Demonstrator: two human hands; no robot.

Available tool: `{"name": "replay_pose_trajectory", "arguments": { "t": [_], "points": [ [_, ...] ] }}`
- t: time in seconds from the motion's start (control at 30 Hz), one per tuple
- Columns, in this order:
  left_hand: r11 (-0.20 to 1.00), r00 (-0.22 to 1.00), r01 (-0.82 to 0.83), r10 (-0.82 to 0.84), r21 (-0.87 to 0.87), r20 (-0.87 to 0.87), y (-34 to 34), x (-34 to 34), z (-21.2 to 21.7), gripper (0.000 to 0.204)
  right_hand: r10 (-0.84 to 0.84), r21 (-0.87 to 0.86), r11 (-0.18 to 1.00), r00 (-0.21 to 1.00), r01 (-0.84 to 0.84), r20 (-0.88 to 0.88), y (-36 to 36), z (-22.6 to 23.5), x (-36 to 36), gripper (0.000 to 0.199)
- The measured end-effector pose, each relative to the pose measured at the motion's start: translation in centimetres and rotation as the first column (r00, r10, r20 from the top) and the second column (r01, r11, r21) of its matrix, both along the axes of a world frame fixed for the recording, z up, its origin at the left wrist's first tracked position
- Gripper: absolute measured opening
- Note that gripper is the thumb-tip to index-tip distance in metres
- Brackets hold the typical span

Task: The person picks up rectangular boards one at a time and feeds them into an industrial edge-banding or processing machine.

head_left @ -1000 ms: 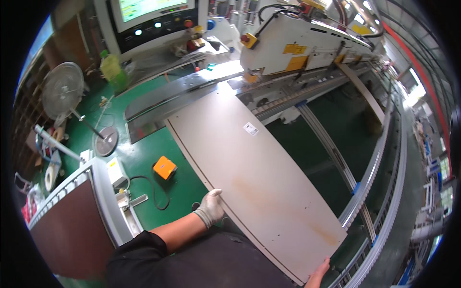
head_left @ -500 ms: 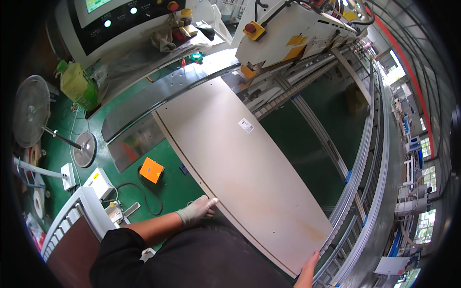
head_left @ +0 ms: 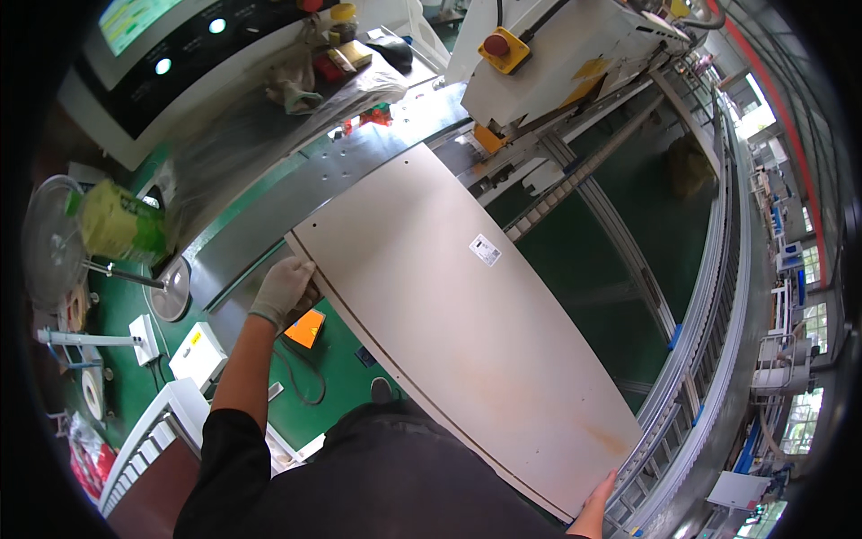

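A long pale panel [head_left: 467, 332] lies slantwise before me, its far end on the metal machine table [head_left: 328, 171]. It has a groove along its near-left edge, small drilled holes, a white label [head_left: 485, 251] and a brownish smudge towards the near right end. My left hand [head_left: 285, 292], in a thin pale glove, grips the panel's left edge close to the far corner; its thumb is on the edge and some fingers are hidden. At the near right end my right hand [head_left: 600, 501] holds the short edge, with its fingers partly out of sight beneath.
A white machine head [head_left: 557, 67] with a red stop button [head_left: 496, 45] stands beyond the panel. Metal rails [head_left: 687, 386] curve along the right. An orange box [head_left: 305, 329] with a cable, a standing fan [head_left: 58, 238] and a green jug [head_left: 121, 223] are at the left.
My left hand has slid along the panel's left edge from its middle to near the far corner. My right hand stays at the near right end. The whole view has shifted slightly.
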State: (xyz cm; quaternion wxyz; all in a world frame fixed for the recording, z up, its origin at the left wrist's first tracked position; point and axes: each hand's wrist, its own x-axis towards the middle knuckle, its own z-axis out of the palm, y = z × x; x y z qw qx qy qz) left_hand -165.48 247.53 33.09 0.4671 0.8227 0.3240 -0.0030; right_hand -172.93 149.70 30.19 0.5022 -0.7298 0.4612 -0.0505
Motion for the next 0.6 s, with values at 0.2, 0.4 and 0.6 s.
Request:
{"name": "replay_pose_trajectory", "arguments": {
  "t": [0.2,0.4,0.6],
  "points": [
    [0.839,0.952,-0.304,0.255,-0.451,-0.168,-2.5,4.9,5.9,0.030,-0.056,0.138,0.989,0.998,0.051,0.033,2.9,2.2,5.2,0.079],
    [0.795,0.939,-0.341,0.268,-0.502,-0.214,-2.6,10.4,4.5,0.031,-0.117,0.125,0.986,0.992,0.110,0.044,2.8,2.3,10.9,0.078],
    [0.786,0.943,-0.332,0.276,-0.522,-0.183,-5.0,17.8,4.8,0.029,-0.109,0.117,0.988,0.993,0.102,0.049,0.7,1.2,17.9,0.077]
  ]
}}
